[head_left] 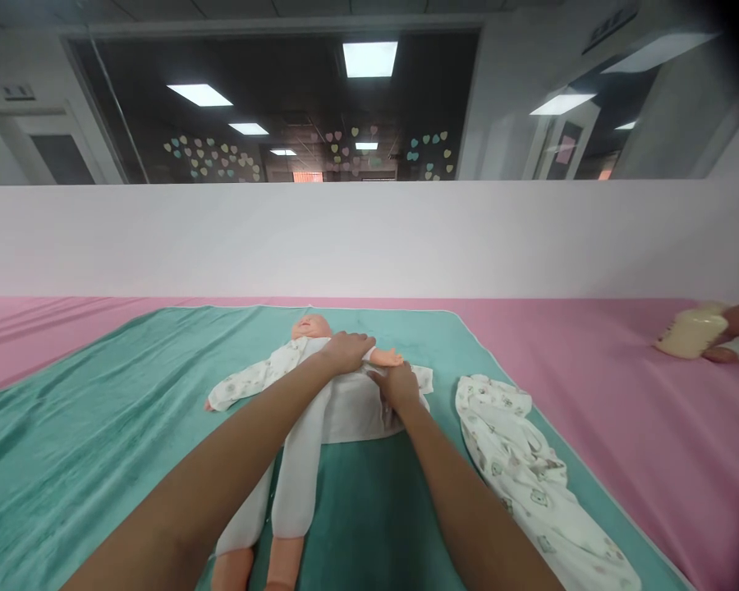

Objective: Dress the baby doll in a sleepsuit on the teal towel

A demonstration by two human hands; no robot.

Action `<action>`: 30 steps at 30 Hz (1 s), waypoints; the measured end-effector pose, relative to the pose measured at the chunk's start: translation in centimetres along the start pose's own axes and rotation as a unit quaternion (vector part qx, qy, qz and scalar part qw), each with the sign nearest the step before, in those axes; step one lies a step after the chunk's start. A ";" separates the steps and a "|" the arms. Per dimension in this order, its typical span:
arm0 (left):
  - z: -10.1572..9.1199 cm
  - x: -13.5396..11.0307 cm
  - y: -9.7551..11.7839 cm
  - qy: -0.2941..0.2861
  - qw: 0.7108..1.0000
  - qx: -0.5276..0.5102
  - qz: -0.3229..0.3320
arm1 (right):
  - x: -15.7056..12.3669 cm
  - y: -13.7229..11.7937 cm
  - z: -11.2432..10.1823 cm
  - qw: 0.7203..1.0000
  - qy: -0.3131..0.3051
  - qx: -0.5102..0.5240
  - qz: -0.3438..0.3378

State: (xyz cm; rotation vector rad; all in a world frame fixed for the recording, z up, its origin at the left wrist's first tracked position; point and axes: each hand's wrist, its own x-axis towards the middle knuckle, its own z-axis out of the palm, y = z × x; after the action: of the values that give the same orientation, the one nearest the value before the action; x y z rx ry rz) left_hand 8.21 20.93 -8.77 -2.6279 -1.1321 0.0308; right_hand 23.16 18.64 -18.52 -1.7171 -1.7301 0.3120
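The left forearm (222, 460) and the right forearm (459, 492) are bare from the near edge of view onward, smooth in outline, broad at the near end and narrowing toward the far one. The left hand (347, 352) and right hand (401, 387) are bare too, with rounded backs; the fingers (363, 341) are partly hidden.

The doll (301, 447) lies supine on the green blanket (117, 427), head at the far end, white trousers (296, 501) fitted, lower legs bare. The white shirt (352, 414) covers the left-side arm with a patterned sleeve (257, 379); its remaining fabric is spread right of the torso, partly beneath the opposite arm.
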 end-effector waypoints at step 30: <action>2.3 0.3 0.6 0.034 0.989 -0.087 -0.118 | 0.9 -1.1 -3.8 0.682 -0.100 0.722 0.060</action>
State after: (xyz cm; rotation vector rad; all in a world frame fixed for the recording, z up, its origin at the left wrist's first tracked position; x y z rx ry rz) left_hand 8.57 21.27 -11.09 -2.5977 -1.4740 -0.2129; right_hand 24.61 18.35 -14.77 -0.5372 -0.8242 1.4795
